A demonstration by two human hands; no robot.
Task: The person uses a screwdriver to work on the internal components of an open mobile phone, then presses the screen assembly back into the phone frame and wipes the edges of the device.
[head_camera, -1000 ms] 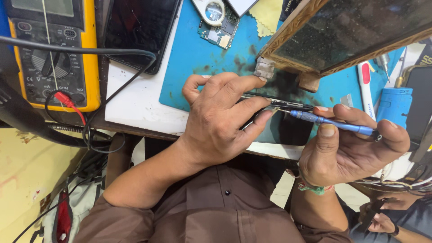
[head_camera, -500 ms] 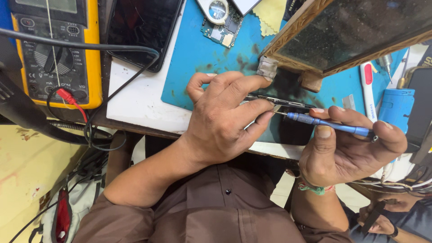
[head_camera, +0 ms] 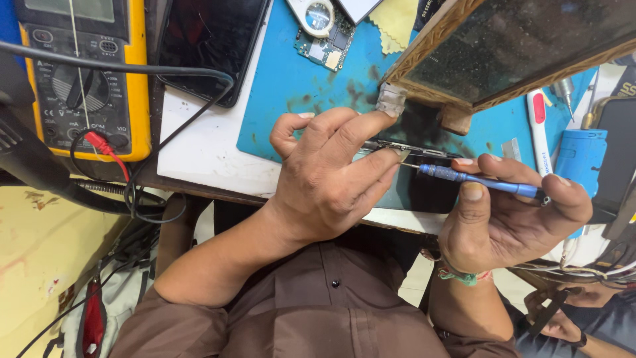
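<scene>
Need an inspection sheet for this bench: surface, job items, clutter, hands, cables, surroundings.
Surface: blue work mat, stained dark, on a white bench top.
Job's things: dark phone lying flat at the bench edge; blue screwdriver, tip at the phone's upper edge.
Clutter: circuit board, yellow cloth, wood-framed glass panel, second black phone, blue cylinder, white pen-like tool.
Hands: left hand pinches the phone's edge; right hand holds the screwdriver.
Cables: black lead and red plug at the yellow multimeter.
Surroundings: bag below the bench; another person at lower right.
</scene>
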